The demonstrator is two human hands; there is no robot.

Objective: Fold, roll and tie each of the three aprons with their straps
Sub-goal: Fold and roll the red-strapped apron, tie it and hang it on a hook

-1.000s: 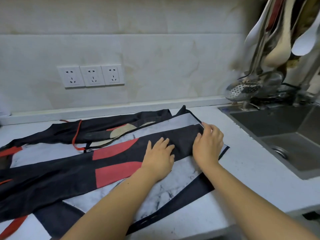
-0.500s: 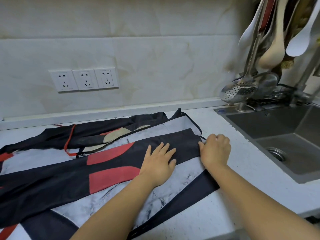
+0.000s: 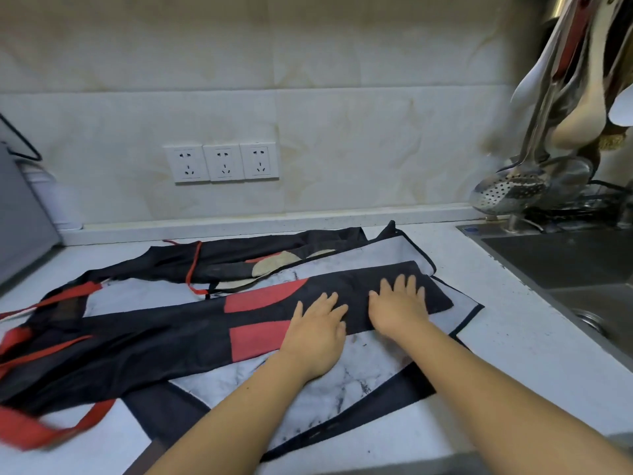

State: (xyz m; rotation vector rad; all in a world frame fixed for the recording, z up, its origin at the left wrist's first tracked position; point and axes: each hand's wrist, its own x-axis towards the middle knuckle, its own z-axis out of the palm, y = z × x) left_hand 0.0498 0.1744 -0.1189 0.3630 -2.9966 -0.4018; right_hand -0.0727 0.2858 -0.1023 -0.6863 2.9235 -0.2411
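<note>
Both hands are flat with straight fingers, gripping nothing: left hand (image 3: pixel 317 332) and right hand (image 3: pixel 399 305) press side by side on the folded black-and-red apron (image 3: pixel 164 341). The strip's long axis runs off to their left. The short end sits just past the right hand, so I'd guess rolling starts there.

Home kitchen: sink (image 3: pixel 565 265), hanging utensils (image 3: pixel 561 97), tiled wall sockets (image 3: pixel 222 162).

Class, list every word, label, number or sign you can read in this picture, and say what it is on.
None can be read.
The small blue sticker on the sink: too small and blurred to read.
The wall sockets: no legible marking.
The black and red apron: colour patches only, no lettering.
</note>
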